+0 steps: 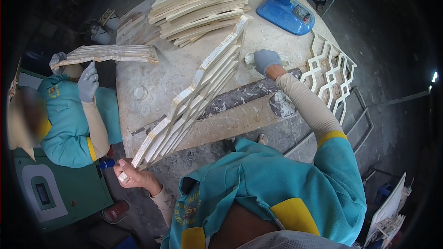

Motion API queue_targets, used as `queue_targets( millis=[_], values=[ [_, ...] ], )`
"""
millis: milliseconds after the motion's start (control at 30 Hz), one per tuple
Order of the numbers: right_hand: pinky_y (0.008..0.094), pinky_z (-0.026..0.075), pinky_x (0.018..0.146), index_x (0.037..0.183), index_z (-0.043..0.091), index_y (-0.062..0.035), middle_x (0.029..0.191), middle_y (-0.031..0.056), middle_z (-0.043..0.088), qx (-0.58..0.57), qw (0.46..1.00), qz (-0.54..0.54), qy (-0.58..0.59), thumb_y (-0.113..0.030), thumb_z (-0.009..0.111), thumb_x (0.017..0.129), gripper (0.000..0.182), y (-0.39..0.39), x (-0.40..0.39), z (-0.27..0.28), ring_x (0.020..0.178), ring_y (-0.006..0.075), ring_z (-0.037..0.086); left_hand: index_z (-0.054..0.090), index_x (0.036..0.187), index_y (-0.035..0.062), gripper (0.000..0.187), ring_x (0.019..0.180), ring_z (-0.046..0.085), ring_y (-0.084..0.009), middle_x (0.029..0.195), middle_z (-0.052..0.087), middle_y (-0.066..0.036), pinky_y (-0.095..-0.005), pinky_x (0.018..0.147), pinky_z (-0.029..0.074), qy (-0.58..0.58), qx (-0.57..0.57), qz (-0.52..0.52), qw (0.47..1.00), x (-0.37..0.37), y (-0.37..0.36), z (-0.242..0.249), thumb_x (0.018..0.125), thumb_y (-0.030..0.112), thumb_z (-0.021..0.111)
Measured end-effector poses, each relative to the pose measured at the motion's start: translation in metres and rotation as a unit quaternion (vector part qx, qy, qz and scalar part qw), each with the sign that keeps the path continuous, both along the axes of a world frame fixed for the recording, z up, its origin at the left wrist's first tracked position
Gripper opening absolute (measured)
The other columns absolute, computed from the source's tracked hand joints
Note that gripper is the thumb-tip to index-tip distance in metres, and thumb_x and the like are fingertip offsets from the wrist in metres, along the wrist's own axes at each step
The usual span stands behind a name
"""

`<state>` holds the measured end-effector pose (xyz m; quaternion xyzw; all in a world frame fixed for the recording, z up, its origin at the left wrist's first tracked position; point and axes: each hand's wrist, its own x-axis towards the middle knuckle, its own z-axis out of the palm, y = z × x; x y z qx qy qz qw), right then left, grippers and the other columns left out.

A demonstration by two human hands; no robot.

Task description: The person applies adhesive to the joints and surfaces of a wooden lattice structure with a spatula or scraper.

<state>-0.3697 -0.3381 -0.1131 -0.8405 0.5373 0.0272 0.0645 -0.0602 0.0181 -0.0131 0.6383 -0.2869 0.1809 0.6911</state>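
Note:
My bare left hand [134, 176] is closed around the lower end of a wooden lattice panel [183, 96]. The panel stands tilted on edge across the table's front, its zigzag edge smeared with white, its far end reaching the stacked panels. On the tabletop to its right, my grey-gloved right hand [267, 61] is closed in a fist beside a whitish patch [249, 59]. Whatever the gloved fingers hold, if anything, is hidden. Another lattice panel [328, 71] lies at the table's right edge, near my right forearm.
A stack of lattice panels [200, 11] stands at the back of the table [134, 80]. A blue fan base [286, 14] is at the back right. At the left, a co-worker in teal [76, 115] holds a wooden piece [110, 53]. A metal frame [360, 129] stands at the right.

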Motion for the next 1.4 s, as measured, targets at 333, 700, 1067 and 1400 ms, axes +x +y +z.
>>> queue_targets(
  millis=[333,700,1067,1400],
  values=[
    [0.0400,0.057,0.077,0.093,0.078,-0.0028,0.087,0.0181,0.075,0.304,0.917,-0.112,-0.233,-0.024,0.068,0.083,0.025,-0.005,-0.032,0.005,0.081,0.0318,0.074,0.031,0.064,0.0080,0.046,0.060,0.029,-0.0093,0.063,0.030,0.002,-0.0285,0.056,0.021,-0.009,-0.007,-0.002,1.000,0.002,-0.002,-0.001,0.094,0.014,0.064],
    [0.0433,0.057,0.085,0.102,0.075,-0.0025,0.104,0.0216,0.073,0.087,0.991,-0.086,-0.048,-0.023,0.066,0.084,0.028,-0.009,-0.013,-0.005,0.097,0.0365,0.071,0.033,0.066,0.0098,0.045,0.060,0.030,-0.0075,0.064,0.032,0.004,-0.0274,0.055,0.021,0.013,-0.020,-0.022,0.999,0.005,-0.003,0.000,0.095,0.019,0.067],
    [0.0452,0.056,0.084,0.099,0.075,-0.0036,0.102,0.0222,0.073,0.085,0.996,-0.028,-0.021,-0.024,0.066,0.085,0.026,-0.005,-0.015,0.001,0.098,0.0379,0.071,0.035,0.064,0.0083,0.045,0.056,0.029,-0.0069,0.060,0.032,0.004,-0.0273,0.052,0.019,-0.010,-0.006,-0.006,1.000,0.006,-0.003,-0.001,0.095,0.019,0.065],
    [0.0342,0.055,0.069,0.107,0.077,-0.0133,0.081,0.0124,0.073,0.240,0.905,0.001,-0.351,-0.018,0.068,0.087,0.022,0.055,-0.033,0.024,0.070,0.0211,0.070,0.033,0.065,0.0097,0.045,0.060,0.028,-0.0066,0.063,0.030,0.005,-0.0270,0.054,0.019,0.020,-0.024,-0.012,0.999,0.010,-0.006,-0.003,0.095,0.016,0.066]
  ],
)
